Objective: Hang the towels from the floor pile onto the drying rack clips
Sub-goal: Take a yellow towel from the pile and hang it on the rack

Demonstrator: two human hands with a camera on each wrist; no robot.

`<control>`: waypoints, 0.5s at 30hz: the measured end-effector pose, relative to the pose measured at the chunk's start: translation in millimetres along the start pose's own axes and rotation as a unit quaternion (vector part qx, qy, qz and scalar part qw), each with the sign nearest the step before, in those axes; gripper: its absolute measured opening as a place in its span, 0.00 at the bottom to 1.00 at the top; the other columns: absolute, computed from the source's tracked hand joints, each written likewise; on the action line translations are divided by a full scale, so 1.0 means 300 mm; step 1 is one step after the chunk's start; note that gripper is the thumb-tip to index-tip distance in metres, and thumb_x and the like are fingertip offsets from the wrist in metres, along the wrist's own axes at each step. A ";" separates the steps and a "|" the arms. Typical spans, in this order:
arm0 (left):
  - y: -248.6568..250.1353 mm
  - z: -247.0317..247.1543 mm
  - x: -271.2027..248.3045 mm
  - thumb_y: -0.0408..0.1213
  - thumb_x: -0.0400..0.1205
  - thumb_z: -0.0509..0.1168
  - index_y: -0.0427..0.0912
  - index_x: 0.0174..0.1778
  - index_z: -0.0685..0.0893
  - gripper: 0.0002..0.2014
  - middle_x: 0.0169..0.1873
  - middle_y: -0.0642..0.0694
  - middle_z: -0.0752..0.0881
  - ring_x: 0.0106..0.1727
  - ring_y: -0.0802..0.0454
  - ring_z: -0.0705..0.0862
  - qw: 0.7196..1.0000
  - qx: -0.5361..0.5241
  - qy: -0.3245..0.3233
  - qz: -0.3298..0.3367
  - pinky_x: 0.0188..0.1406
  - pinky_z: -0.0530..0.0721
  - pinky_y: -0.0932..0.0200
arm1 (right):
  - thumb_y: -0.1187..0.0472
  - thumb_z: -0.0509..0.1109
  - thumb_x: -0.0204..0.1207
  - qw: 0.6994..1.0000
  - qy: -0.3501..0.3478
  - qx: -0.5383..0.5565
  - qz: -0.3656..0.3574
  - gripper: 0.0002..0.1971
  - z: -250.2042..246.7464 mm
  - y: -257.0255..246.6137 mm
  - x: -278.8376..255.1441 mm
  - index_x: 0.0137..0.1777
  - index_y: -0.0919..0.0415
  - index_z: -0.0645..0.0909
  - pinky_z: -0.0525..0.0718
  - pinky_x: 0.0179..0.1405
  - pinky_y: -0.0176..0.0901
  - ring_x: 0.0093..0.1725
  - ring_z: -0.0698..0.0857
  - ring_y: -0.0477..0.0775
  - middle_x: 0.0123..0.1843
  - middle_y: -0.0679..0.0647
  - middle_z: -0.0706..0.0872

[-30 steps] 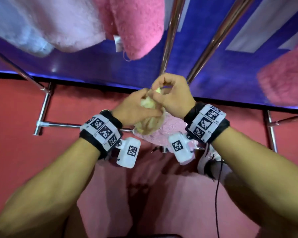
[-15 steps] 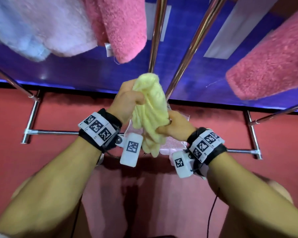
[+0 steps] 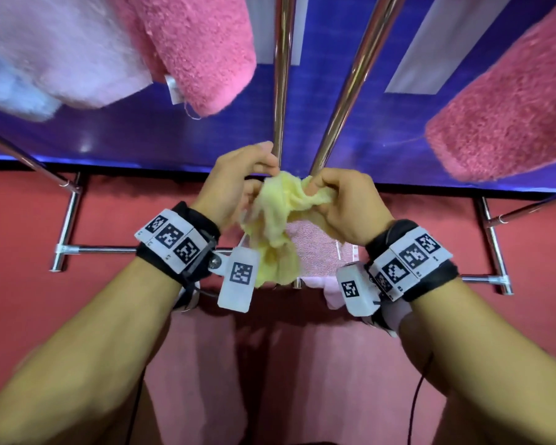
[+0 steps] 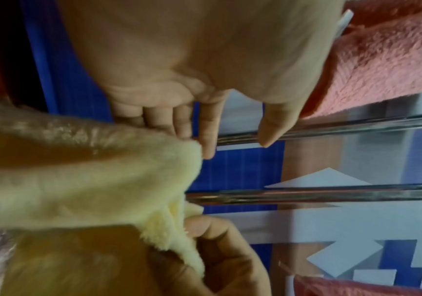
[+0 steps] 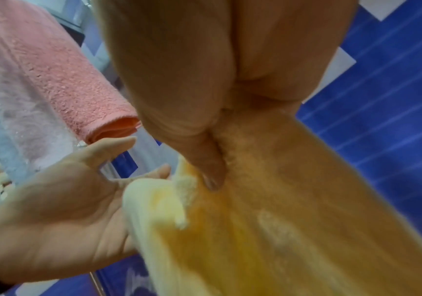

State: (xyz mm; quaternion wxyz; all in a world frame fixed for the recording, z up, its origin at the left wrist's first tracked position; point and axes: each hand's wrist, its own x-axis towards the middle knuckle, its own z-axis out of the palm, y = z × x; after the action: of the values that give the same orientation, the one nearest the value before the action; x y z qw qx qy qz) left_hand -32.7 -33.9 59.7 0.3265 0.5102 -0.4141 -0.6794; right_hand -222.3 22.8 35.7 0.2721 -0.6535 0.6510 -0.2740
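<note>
In the head view a crumpled yellow towel [image 3: 278, 236] hangs between my two hands, just in front of the rack's two steel rods [image 3: 281, 91]. My right hand [image 3: 318, 191] pinches its upper edge; the right wrist view shows the thumb [image 5: 211, 172] pressed into the cloth [image 5: 268, 220]. My left hand [image 3: 257, 170] is at the towel's top left with palm and fingers spread, the cloth [image 4: 90, 180] lying against the fingers and the thumb [image 4: 270, 130] standing free. No clips show.
Pink towels [image 3: 199, 49] [image 3: 511, 117] and a pale one [image 3: 61, 53] hang overhead on either side. A pink towel [image 3: 315, 252] lies on the red floor [image 3: 29, 252] under my hands, by the rack's low crossbar [image 3: 109, 250].
My left hand has come down from holding the towel's top up and has loosened. The right hand has risen level with it, and the towel is bunched between them.
</note>
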 end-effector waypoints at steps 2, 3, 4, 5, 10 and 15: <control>-0.020 0.021 -0.001 0.42 0.77 0.71 0.44 0.45 0.84 0.06 0.39 0.45 0.85 0.22 0.51 0.80 0.998 0.064 -0.002 -0.024 0.28 0.75 0.60 | 0.73 0.69 0.62 0.998 -0.005 -0.028 -0.059 0.13 -0.005 0.003 -0.013 0.43 0.56 0.86 0.82 0.47 0.46 0.42 0.85 0.55 0.40 0.43 0.84; -0.033 0.031 -0.007 0.38 0.77 0.71 0.44 0.48 0.84 0.06 0.41 0.43 0.84 0.20 0.51 0.79 0.995 0.094 -0.024 -0.033 0.26 0.74 0.61 | 0.71 0.65 0.60 0.995 -0.015 -0.041 -0.084 0.14 -0.004 0.001 -0.021 0.42 0.56 0.86 0.82 0.46 0.46 0.41 0.84 0.56 0.40 0.44 0.84; -0.046 0.033 -0.009 0.36 0.73 0.72 0.45 0.52 0.83 0.12 0.42 0.40 0.84 0.19 0.52 0.78 0.991 0.122 -0.048 -0.041 0.25 0.74 0.63 | 0.70 0.62 0.58 0.992 -0.024 -0.051 -0.112 0.16 0.000 -0.004 -0.027 0.41 0.57 0.86 0.81 0.46 0.46 0.41 0.83 0.57 0.41 0.46 0.86; -0.057 0.036 -0.013 0.34 0.68 0.71 0.44 0.55 0.83 0.19 0.42 0.39 0.84 0.19 0.53 0.78 0.986 0.139 -0.076 -0.042 0.25 0.74 0.64 | 0.70 0.62 0.57 0.989 -0.030 -0.055 -0.137 0.16 0.008 -0.006 -0.032 0.40 0.57 0.86 0.81 0.46 0.47 0.42 0.83 0.58 0.42 0.47 0.88; -0.087 0.061 -0.028 0.31 0.59 0.68 0.45 0.47 0.82 0.19 0.46 0.48 0.81 0.44 0.61 0.81 0.947 0.259 -0.185 0.050 0.45 0.79 0.65 | 0.67 0.64 0.62 0.983 -0.032 0.011 -0.179 0.10 0.032 -0.036 -0.044 0.39 0.60 0.86 0.84 0.51 0.49 0.49 0.86 0.54 0.51 0.50 0.87; -0.105 0.042 -0.012 0.39 0.58 0.73 0.35 0.32 0.76 0.16 0.24 0.38 0.81 0.24 0.41 0.79 0.958 0.256 -0.114 0.063 0.28 0.76 0.47 | 0.71 0.75 0.62 0.989 0.012 -0.007 -0.150 0.14 0.040 -0.019 -0.035 0.47 0.61 0.81 0.81 0.44 0.49 0.45 0.79 0.53 0.50 0.53 0.79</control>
State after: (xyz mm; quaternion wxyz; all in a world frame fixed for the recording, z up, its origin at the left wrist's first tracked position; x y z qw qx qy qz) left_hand -44.5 -14.0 34.5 0.1777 0.4693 -0.6395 -0.5824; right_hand -209.7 33.4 31.2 0.2154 -0.7420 0.5511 -0.3151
